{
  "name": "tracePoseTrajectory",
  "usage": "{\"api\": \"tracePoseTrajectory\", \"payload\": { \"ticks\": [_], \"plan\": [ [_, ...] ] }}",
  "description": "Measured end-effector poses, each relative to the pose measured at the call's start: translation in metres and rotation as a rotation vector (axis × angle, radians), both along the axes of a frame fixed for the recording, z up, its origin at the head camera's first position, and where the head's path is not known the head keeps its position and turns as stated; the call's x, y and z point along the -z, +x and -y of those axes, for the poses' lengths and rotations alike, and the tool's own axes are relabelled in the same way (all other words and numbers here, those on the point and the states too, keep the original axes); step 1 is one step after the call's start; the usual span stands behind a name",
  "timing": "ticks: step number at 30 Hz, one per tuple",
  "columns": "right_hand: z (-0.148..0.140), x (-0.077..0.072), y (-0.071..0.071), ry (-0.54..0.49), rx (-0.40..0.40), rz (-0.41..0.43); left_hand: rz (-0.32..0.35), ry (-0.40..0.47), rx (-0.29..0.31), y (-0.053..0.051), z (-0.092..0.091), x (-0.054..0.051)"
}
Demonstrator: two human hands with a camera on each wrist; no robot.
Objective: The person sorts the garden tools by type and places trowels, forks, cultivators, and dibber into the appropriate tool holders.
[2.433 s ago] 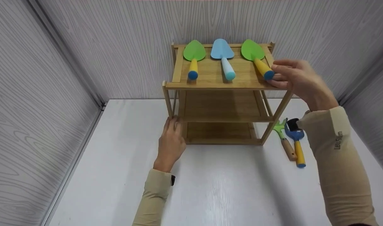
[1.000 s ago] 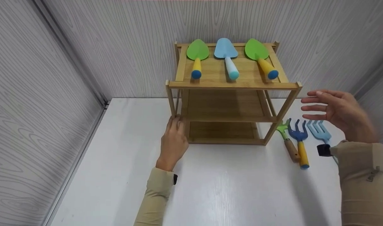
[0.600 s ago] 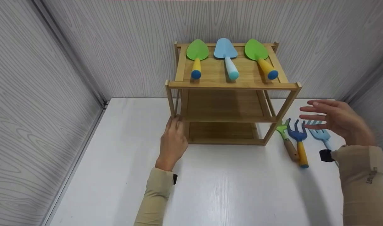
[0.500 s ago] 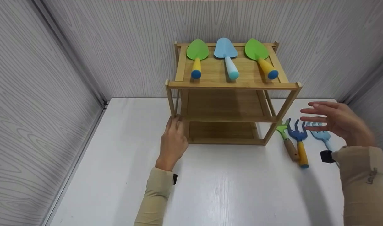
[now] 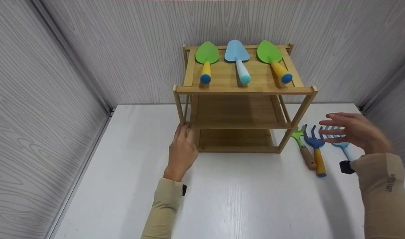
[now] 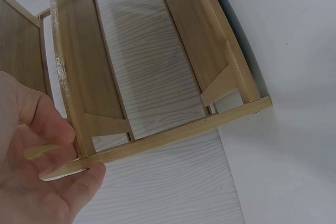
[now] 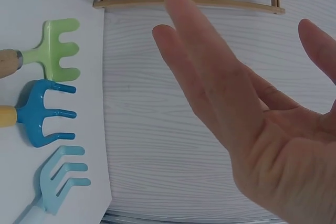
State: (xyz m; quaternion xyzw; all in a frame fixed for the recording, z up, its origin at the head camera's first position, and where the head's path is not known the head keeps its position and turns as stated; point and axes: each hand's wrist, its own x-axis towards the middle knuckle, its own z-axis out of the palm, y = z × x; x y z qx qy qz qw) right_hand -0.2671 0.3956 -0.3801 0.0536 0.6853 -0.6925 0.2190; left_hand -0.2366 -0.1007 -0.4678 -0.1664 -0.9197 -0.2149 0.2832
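My left hand (image 5: 182, 149) grips the left front post of a three-tier wooden rack (image 5: 242, 90) at middle-shelf height; in the left wrist view its fingers and thumb lie around the frame. Three hand trowels lie on the top shelf: a green one with a yellow handle (image 5: 207, 53), a light blue one (image 5: 236, 51) and another green one (image 5: 269, 52). My right hand (image 5: 356, 131) holds nothing, fingers extended, above a light blue hand fork (image 5: 345, 147), partly hiding it. Beside that lie a dark blue fork (image 7: 37, 114) and a green fork (image 7: 52, 51).
The rack stands at the back of a white table (image 5: 235, 196), near the grey wood-grain rear wall (image 5: 139, 49). Side walls rise to the left and right. The three forks lie close to the rack's right front leg (image 5: 285, 141).
My right hand has left the right trowel's handle, moved right and down, and lately sunk slightly over the forks. My left hand has kept its grip on the rack.
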Motion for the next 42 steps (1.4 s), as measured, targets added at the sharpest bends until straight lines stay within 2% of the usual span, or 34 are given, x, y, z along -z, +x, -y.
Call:
{"api": "tracePoseTrajectory", "payload": {
  "ticks": [10,27,34,42],
  "plan": [
    [-0.007,0.012,-0.001,0.178,-0.052,0.0,0.021,-0.019,-0.001,0.001,0.001,-0.002],
    [-0.01,0.035,0.003,0.215,-0.067,0.025,0.008,-0.012,0.004,0.0,0.001,0.0],
    [-0.013,0.051,0.006,0.214,-0.065,0.033,-0.002,-0.014,0.008,-0.002,-0.002,0.002],
    [-0.014,0.066,0.005,0.204,-0.087,0.044,0.005,-0.012,-0.001,0.0,0.0,0.001]
  ]
}}
